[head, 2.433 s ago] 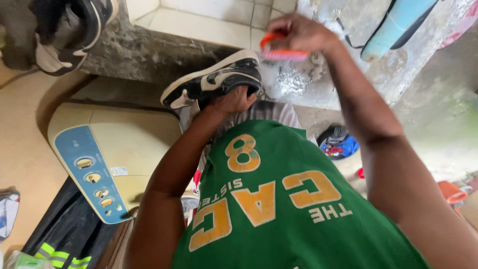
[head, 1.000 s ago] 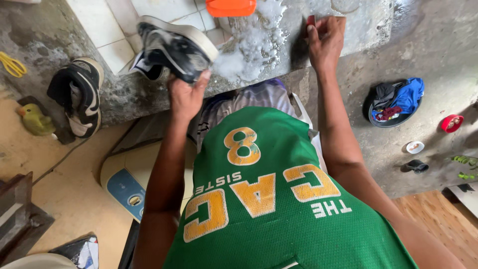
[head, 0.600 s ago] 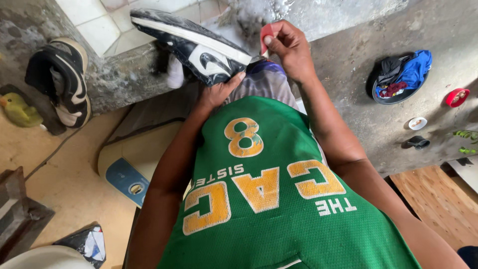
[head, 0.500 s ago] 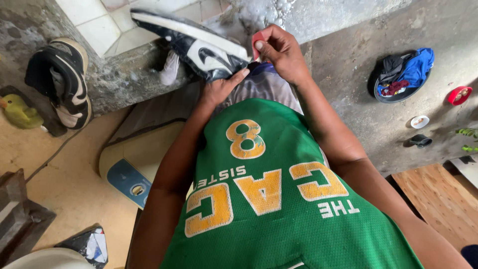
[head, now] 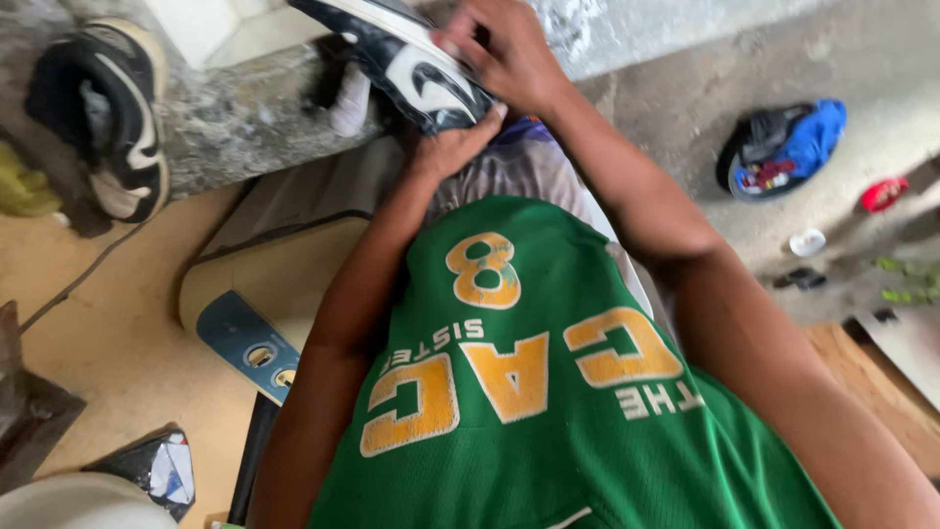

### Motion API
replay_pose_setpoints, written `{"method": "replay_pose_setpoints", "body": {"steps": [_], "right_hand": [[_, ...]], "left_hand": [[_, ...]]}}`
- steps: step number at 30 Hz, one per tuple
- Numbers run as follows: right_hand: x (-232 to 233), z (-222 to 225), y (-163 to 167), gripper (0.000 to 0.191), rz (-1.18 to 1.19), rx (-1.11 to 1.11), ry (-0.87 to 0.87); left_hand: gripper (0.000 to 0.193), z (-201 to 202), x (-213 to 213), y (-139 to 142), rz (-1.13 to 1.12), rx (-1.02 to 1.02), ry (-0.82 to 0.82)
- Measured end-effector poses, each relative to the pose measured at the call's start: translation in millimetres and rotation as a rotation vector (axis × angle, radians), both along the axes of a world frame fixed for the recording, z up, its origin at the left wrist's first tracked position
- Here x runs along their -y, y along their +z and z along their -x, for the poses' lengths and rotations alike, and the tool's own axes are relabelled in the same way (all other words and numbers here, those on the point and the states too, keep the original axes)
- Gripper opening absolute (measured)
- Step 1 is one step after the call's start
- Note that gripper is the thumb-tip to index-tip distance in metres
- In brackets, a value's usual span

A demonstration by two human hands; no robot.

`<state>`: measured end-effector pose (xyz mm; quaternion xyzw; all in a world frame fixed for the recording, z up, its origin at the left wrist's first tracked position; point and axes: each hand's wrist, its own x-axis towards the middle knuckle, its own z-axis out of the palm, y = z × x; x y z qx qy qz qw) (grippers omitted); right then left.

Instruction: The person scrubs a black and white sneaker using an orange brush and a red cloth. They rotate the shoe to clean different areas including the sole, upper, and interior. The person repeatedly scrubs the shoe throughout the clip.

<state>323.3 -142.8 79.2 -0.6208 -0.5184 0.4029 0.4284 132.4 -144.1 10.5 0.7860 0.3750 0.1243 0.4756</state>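
A black low-top sneaker with a white rubber sole (head: pixel 406 61) sits at twelve o'clock, glossy and wet-looking, its long axis running from ten to four o'clock. The left hand (head: pixel 452 149) cups its lower end from beneath, fingers curled. The right hand (head: pixel 501 51) presses closed on its upper side. A matching sneaker (head: pixel 113 113) rests on the rough stone ledge (head: pixel 235 108) at ten o'clock.

A black-and-white sneaker (head: pixel 411 64) tilts sideways above the lap, sole edge uppermost.
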Motion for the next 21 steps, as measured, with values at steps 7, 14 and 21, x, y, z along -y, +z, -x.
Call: {"method": "replay_pose_setpoints", "body": {"steps": [7,14,21], "right_hand": [[9,-34,23,0.015,0.08,0.039,0.036],[-57,4,-22,0.011,0.028,-0.156,0.147],[-34,-38,-13,0.006,0.082,-0.134,0.258]], "left_hand": [[0.053,-13,-11,-11,-0.015,0.043,-0.156],[0.058,-10,-28,32,0.144,-0.035,0.039],[0.054,-16,-38,63,0.266,0.093,0.16]]}}
